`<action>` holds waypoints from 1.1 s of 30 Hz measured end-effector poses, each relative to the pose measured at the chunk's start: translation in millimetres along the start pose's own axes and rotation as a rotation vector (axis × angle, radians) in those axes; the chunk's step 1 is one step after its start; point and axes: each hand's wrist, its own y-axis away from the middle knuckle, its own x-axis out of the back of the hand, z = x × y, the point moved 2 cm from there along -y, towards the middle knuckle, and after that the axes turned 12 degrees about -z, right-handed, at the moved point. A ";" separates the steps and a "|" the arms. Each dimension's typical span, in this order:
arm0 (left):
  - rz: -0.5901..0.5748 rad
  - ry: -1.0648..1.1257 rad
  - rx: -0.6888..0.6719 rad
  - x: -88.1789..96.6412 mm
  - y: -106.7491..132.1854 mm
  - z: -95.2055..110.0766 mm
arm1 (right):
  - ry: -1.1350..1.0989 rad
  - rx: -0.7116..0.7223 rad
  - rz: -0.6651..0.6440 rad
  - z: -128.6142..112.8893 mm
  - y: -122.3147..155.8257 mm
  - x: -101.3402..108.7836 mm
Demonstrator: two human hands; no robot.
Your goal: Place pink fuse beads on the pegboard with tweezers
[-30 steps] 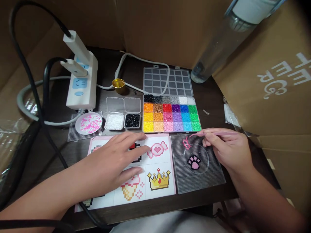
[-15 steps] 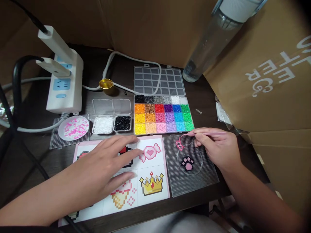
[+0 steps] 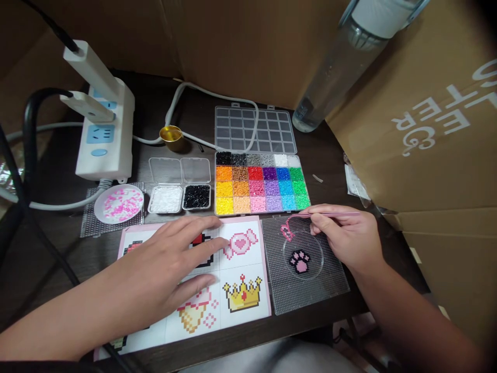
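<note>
My left hand [image 3: 180, 259] lies with its fingers spread on a pattern sheet [image 3: 155, 334] of pixel pictures, one fingertip at the pink candy picture [image 3: 239, 243]. My right hand [image 3: 345, 233] pinches pink tweezers [image 3: 337, 214], whose bent tip reaches a small pink bead outline [image 3: 286, 232] at the upper left of the clear pegboard [image 3: 330, 295]. A round clear ring shape shows on the board, around a black and pink bead paw [image 3: 300, 262]. Whether the tweezer tips hold a bead is too small to tell.
Behind the board lies an open bead box [image 3: 263, 184] of many colours. Small boxes of white beads [image 3: 165, 199] and black beads [image 3: 196, 197] stand left of it. Further left are a plate of pink and white beads [image 3: 119, 203] and a power strip [image 3: 104, 140]. A bottle [image 3: 341, 72] stands back right.
The view has shifted very slightly. Both hands stay almost in place, with the tweezer tip still at the pink bead outline.
</note>
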 end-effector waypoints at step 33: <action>0.000 0.000 0.008 -1.0 0.1 2.8 | -0.085 0.073 -0.086 -16.8 -46.3 -37.4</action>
